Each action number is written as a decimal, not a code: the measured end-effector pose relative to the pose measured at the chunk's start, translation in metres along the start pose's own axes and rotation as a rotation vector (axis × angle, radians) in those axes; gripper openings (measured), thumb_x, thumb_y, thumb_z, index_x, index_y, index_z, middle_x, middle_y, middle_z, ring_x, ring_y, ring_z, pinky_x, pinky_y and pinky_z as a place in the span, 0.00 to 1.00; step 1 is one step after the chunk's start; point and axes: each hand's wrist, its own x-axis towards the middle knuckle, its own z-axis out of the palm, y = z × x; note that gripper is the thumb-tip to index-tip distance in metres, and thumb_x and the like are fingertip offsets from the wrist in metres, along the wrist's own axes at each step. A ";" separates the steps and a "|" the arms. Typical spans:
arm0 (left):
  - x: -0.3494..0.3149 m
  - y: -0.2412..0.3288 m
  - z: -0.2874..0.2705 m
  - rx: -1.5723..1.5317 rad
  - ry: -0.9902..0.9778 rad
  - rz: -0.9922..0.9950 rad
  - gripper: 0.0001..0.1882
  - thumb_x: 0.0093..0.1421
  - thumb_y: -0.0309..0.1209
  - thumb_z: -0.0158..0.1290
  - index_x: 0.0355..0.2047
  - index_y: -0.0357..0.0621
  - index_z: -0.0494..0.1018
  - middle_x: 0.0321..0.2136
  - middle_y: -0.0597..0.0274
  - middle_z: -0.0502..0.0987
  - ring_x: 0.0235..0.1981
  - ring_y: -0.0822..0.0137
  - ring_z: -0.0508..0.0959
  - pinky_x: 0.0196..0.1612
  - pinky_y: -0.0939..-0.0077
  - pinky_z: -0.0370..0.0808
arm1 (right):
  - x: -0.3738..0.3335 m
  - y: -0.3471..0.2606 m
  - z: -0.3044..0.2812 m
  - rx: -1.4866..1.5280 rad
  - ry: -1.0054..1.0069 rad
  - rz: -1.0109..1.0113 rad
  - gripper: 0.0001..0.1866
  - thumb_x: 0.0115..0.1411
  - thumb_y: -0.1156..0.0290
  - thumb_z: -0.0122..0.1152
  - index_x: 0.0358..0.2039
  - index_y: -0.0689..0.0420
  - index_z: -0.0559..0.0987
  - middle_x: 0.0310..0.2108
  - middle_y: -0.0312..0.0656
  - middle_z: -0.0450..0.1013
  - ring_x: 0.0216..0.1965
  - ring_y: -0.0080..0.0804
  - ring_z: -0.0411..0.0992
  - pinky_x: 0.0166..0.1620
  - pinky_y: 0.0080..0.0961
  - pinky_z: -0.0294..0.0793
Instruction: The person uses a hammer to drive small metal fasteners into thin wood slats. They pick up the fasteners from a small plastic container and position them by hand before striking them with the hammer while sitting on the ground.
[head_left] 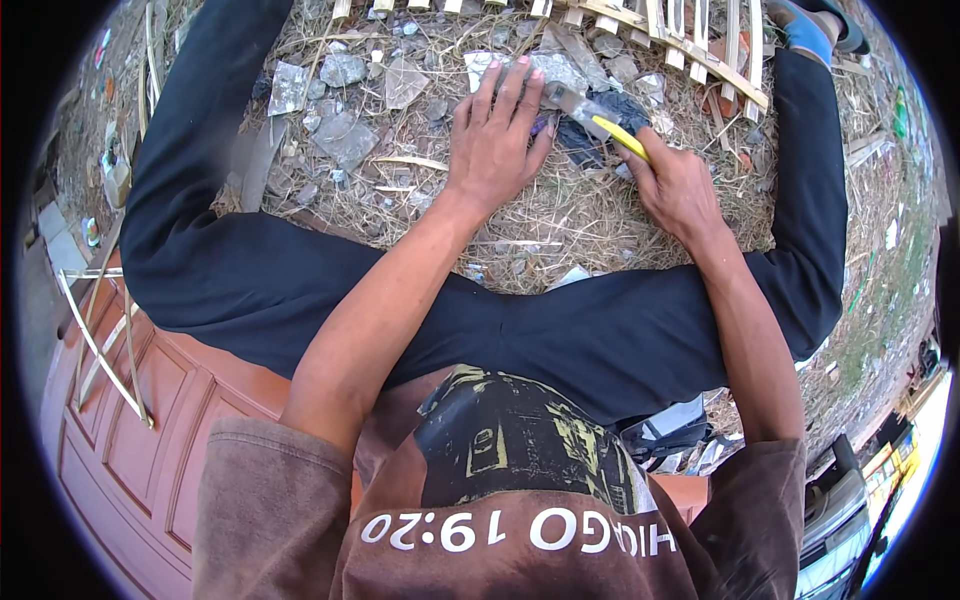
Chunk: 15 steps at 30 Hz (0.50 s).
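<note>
My left hand (497, 135) lies palm down over the littered ground, fingers stretched out, the tips on a pale flat stone slab (484, 68). My right hand (675, 185) is closed round the yellow handle of a hammer (612, 128). Its grey metal head tilts up and left, close beside the left fingertips. Under and behind the hammer lies a crumpled dark plastic sheet (590, 145). A small purple thing (541, 126) shows beside my left hand, partly covered; its kind I cannot make out.
Wooden slats joined in a frame (700, 60) lie at the far right. Broken stones (345, 140) and dry grass cover the ground between my spread legs. A brown panelled door (130, 440) lies at the left, with a thin stick frame (105, 350) on it.
</note>
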 end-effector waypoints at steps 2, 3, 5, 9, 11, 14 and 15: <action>-0.002 0.001 -0.001 0.000 0.010 0.012 0.32 0.63 0.42 0.56 0.65 0.42 0.66 0.69 0.56 0.58 0.70 0.51 0.56 0.62 0.55 0.60 | -0.005 -0.007 -0.001 0.073 0.078 -0.022 0.13 0.69 0.59 0.57 0.35 0.55 0.70 0.17 0.51 0.71 0.20 0.56 0.73 0.24 0.49 0.68; 0.001 0.001 0.000 -0.001 0.009 0.014 0.33 0.63 0.42 0.56 0.65 0.43 0.65 0.70 0.56 0.58 0.70 0.51 0.55 0.62 0.56 0.60 | -0.006 -0.010 -0.004 0.122 0.125 -0.034 0.13 0.69 0.59 0.57 0.35 0.55 0.70 0.16 0.52 0.71 0.20 0.56 0.73 0.24 0.49 0.68; 0.001 0.002 0.001 -0.010 0.010 0.021 0.34 0.63 0.42 0.56 0.66 0.43 0.64 0.70 0.56 0.58 0.70 0.51 0.55 0.62 0.56 0.59 | -0.009 -0.011 -0.005 0.208 0.194 -0.077 0.14 0.69 0.58 0.57 0.35 0.55 0.70 0.15 0.51 0.71 0.20 0.57 0.73 0.23 0.49 0.68; 0.000 0.000 0.001 -0.005 0.027 0.004 0.32 0.62 0.42 0.56 0.64 0.44 0.66 0.68 0.57 0.61 0.69 0.51 0.57 0.62 0.53 0.61 | 0.000 0.001 0.002 -0.010 0.061 -0.022 0.14 0.69 0.58 0.58 0.35 0.55 0.71 0.16 0.50 0.71 0.18 0.54 0.73 0.22 0.47 0.68; 0.001 0.001 0.001 -0.016 0.019 0.012 0.33 0.62 0.42 0.56 0.65 0.42 0.65 0.69 0.56 0.60 0.70 0.51 0.56 0.62 0.54 0.60 | -0.004 -0.003 -0.001 0.093 0.122 -0.019 0.13 0.68 0.59 0.58 0.34 0.55 0.70 0.15 0.50 0.70 0.18 0.55 0.72 0.22 0.47 0.67; 0.001 0.001 0.000 -0.015 0.021 0.021 0.32 0.63 0.41 0.57 0.64 0.41 0.66 0.69 0.56 0.59 0.70 0.51 0.55 0.61 0.55 0.60 | -0.005 -0.004 -0.006 0.145 0.138 -0.044 0.13 0.68 0.60 0.58 0.35 0.55 0.70 0.16 0.50 0.71 0.19 0.55 0.73 0.22 0.47 0.67; 0.001 0.001 0.000 -0.011 0.023 0.024 0.32 0.63 0.42 0.57 0.63 0.41 0.67 0.69 0.56 0.59 0.70 0.52 0.55 0.61 0.55 0.60 | -0.003 -0.003 -0.003 0.111 0.126 -0.057 0.13 0.68 0.60 0.58 0.35 0.55 0.70 0.16 0.50 0.71 0.19 0.55 0.73 0.22 0.47 0.68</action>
